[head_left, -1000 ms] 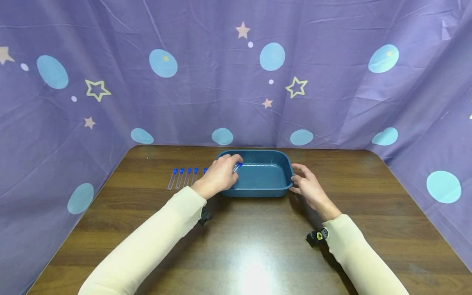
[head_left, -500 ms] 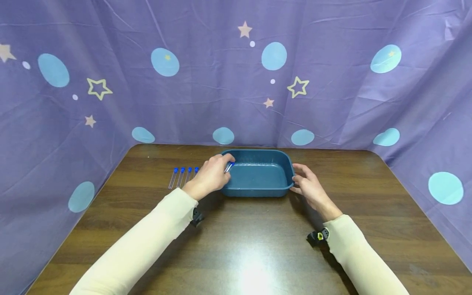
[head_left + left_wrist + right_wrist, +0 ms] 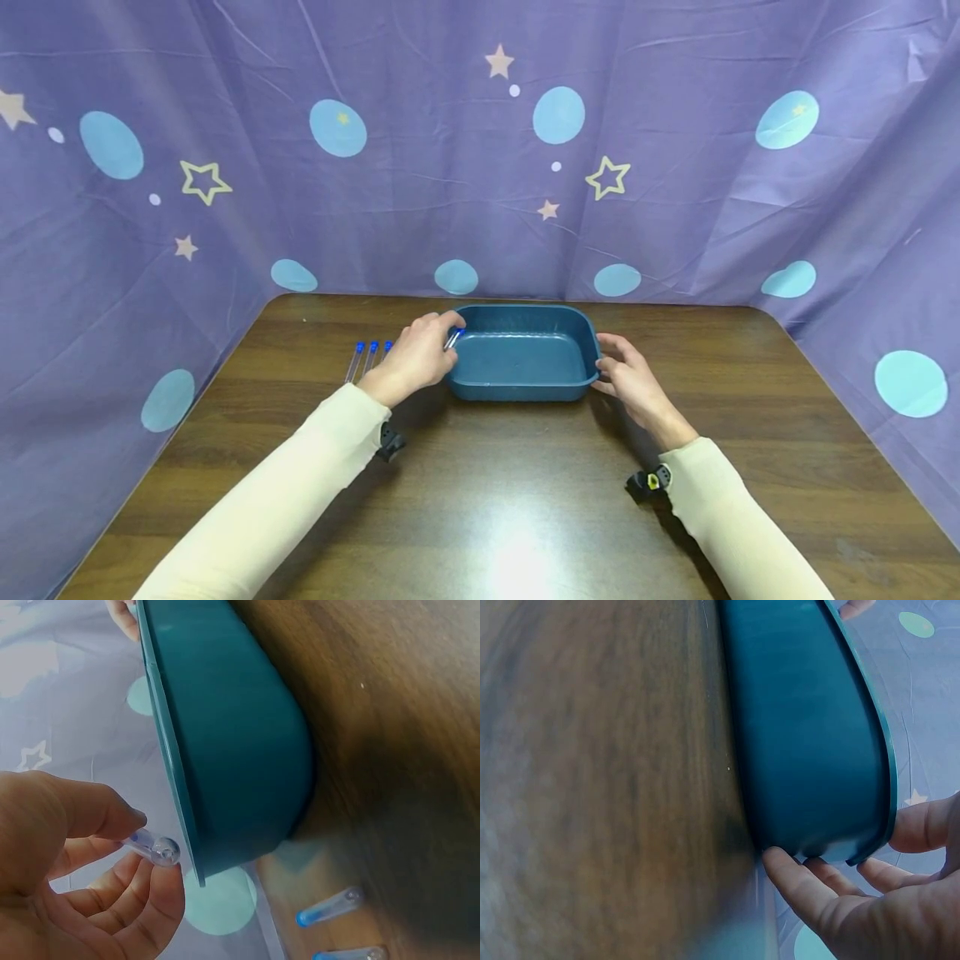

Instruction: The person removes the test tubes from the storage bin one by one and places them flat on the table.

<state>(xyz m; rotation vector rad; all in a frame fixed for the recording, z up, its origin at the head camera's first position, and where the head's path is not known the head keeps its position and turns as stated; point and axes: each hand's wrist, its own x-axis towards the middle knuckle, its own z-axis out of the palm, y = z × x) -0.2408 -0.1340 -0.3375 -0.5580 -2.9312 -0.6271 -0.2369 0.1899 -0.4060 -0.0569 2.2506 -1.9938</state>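
My left hand (image 3: 415, 354) pinches a clear test tube (image 3: 452, 339) with a blue cap between thumb and fingers. It is at the left rim of a dark teal plastic basin (image 3: 517, 392). From the left wrist, the tube's rounded end (image 3: 166, 852) points toward the camera, close beside the basin's outer wall (image 3: 232, 742). At the basin's other end, my right hand (image 3: 633, 379) grips the right side. The right wrist view shows its thumb (image 3: 922, 826) at the rim and its fingers (image 3: 799, 889) against the outside wall and lower edge.
Left of the basin, blue-capped test tubes (image 3: 356, 364) lie in a row on the brown wooden table (image 3: 480, 475), partly behind my left hand and sleeve. A purple curtain (image 3: 420, 217) with stars and dots hangs behind the table's far edge.
My left hand has drawn back leftward from over the basin to its left rim, still holding the test tube. It now covers more of the row. My right hand stays in place.
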